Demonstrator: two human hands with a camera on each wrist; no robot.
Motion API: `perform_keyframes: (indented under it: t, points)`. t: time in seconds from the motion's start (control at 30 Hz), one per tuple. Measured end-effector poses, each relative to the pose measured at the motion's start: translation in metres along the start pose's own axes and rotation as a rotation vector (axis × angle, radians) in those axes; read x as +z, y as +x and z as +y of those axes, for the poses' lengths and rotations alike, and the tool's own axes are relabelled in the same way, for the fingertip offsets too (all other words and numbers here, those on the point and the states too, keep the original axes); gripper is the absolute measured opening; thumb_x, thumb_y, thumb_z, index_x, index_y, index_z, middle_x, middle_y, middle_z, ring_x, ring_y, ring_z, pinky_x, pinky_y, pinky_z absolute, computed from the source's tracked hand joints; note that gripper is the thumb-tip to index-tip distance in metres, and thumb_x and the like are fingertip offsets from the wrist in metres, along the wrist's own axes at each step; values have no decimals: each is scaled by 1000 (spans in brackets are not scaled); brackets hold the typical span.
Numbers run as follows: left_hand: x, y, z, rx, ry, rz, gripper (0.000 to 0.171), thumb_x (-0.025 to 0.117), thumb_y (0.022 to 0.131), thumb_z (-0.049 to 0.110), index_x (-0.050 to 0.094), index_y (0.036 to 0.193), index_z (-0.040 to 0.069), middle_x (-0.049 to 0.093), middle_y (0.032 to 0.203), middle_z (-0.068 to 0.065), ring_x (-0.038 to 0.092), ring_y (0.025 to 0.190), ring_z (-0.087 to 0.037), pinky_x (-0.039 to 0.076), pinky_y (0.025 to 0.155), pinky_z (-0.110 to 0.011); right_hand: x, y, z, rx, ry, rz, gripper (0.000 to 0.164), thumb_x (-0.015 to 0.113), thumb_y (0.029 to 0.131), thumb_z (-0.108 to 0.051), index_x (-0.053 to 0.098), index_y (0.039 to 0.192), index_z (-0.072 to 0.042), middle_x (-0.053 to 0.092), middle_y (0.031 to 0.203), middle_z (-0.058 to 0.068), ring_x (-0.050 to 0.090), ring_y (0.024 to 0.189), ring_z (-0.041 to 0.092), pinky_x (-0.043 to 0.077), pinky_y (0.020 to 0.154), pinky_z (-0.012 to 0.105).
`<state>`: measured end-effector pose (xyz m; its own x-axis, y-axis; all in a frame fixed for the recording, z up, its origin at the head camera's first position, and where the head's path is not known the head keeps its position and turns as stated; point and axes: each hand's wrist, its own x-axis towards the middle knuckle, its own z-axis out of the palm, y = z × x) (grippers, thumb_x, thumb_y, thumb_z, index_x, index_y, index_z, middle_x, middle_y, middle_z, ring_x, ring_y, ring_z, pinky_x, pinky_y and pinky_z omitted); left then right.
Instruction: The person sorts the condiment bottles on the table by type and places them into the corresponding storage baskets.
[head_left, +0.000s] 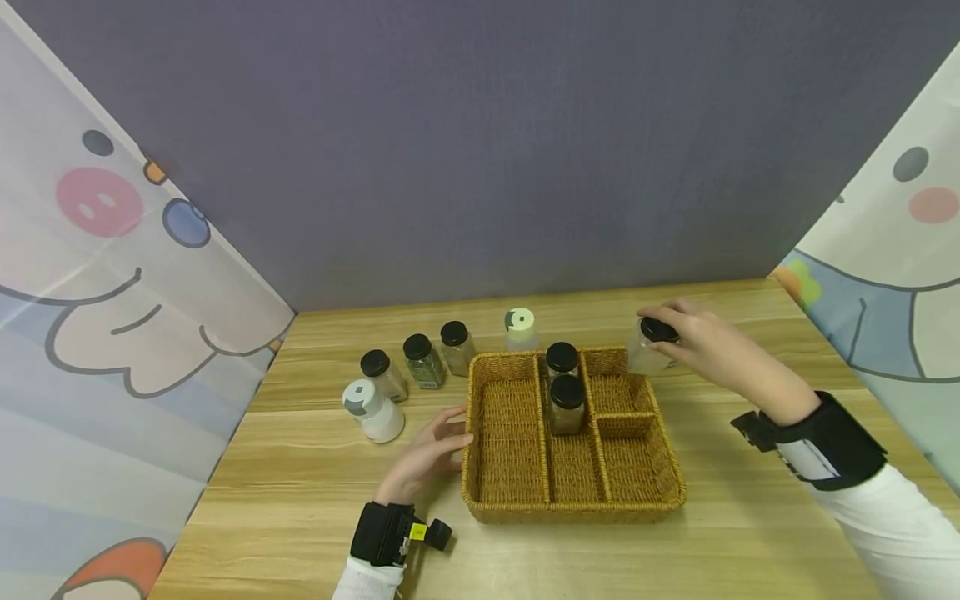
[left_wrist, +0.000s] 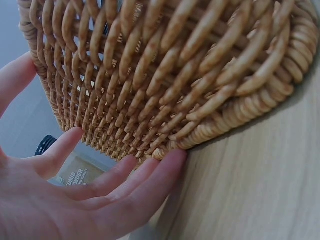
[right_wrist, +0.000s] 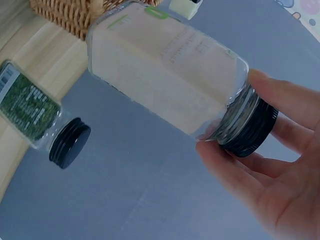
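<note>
Wicker basket (left_wrist: pixel 165 75) hides everything beyond left hand (left_wrist: pixel 75 200).

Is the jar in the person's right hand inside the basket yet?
No. The jar is held outside the basket, beside its right rim.

Your basket (head_left: pixel 510 492) sits mid-surface (head_left: pixel 750 533), with two jars (head_left: pixel 566 400) in its middle compartment, one behind the other. Left of it stand three jars (head_left: pixel 423 358) in a row and a shaker (head_left: pixel 372 410) before them. Another shaker (head_left: pixel 520 327) stands behind the basket. Your left hand (head_left: pixel 427 454) touches the basket's left wall; your right hand (head_left: pixel 701 342) holds a jar (head_left: pixel 651 346) by its lid at the far right corner.
</note>
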<state>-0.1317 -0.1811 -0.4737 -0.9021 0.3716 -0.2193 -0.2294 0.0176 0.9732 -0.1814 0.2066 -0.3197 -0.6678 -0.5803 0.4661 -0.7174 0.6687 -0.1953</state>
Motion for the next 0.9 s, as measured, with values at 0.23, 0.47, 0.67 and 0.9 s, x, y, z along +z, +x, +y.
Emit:
perform_keyframes:
  t: [0.23, 0.47, 0.67, 0.9]
  points:
    - [-4, 7, -10, -40, -34, 29, 60, 62, 82, 19, 32, 134, 12, 38, 129, -20, 48, 108, -28, 46, 82, -45, 5, 4, -5, -8, 26, -11, 44, 70, 69, 2, 55, 109, 7, 57, 93, 24, 58, 77, 31, 51, 60, 38]
    - [-4, 7, -11, -39, -46, 37, 62, 64, 80, 19, 33, 134, 13, 39, 128, -20, 48, 107, -29, 46, 81, -45, 11, 7, -8, 16, 36, -50, 43, 69, 71, 0, 55, 111, 6, 57, 96, 22, 57, 82, 30, 51, 63, 37]
    - [1, 1, -1, -18, -6, 21, 64, 63, 81, 24, 31, 134, 11, 38, 128, -23, 51, 103, -26, 47, 81, -44, 15, 9, -12, 58, 54, -110, 41, 67, 75, 0, 54, 114, 4, 55, 100, 22, 55, 88, 32, 50, 68, 40]
    - [9, -7, 15, -48, -28, 34, 63, 60, 82, 16, 27, 136, 6, 34, 130, -26, 49, 105, -27, 45, 84, -44, 22, 11, -11, 92, 81, -141, 43, 66, 75, 0, 53, 116, 3, 54, 102, 22, 54, 92, 33, 49, 71, 42]
